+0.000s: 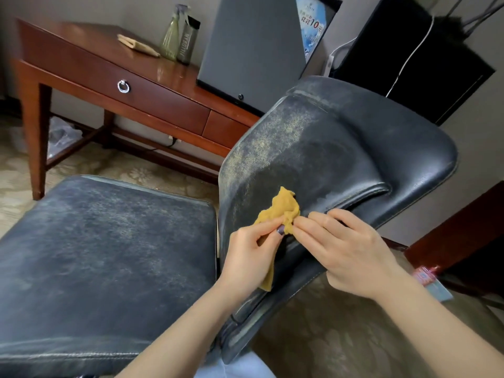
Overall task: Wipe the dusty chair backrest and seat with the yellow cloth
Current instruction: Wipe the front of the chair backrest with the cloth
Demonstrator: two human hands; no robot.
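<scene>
Pinched between the left hand (253,257) and the right hand (346,255), the crumpled yellow cloth (281,211) sits at the lower middle of the dusty, dark leather chair backrest (327,159), one end hanging below the left palm. Left of the backrest lies the dusty dark leather seat (109,255); beyond the backrest stands a reddish wooden desk (95,64) carrying a green spray bottle (170,42).

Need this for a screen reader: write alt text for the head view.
The left hand and right hand pinch a yellow cloth at a dusty backrest. The seat beside it is dusty too; a desk stands behind.
</scene>
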